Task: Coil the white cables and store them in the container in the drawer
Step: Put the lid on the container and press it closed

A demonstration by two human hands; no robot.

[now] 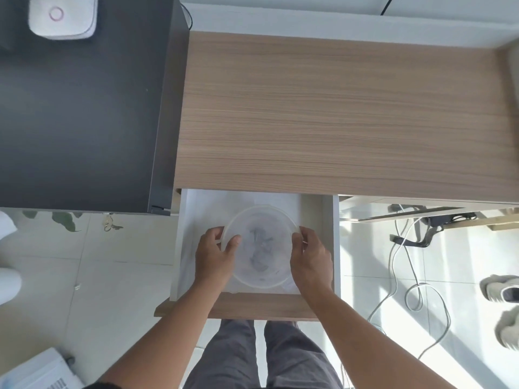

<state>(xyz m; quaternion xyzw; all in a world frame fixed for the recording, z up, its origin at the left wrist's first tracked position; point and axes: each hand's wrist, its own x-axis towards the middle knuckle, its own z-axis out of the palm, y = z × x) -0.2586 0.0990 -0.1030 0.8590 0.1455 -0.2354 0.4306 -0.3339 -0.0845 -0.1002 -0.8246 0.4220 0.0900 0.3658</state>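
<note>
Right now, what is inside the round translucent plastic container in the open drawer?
Through the cloudy lid of the round translucent plastic container, only blurred grey shapes show; what they are cannot be told. Both hands, left and right, grip its rim and cover the sides.

Both bare forearms reach forward toward twelve o'clock, converging slightly. The left hand [214, 255] curls at nine o'clock of the round container [259, 217], thumb over its rim; the right hand [309, 258] grips the three o'clock side, fingers bent.
</note>
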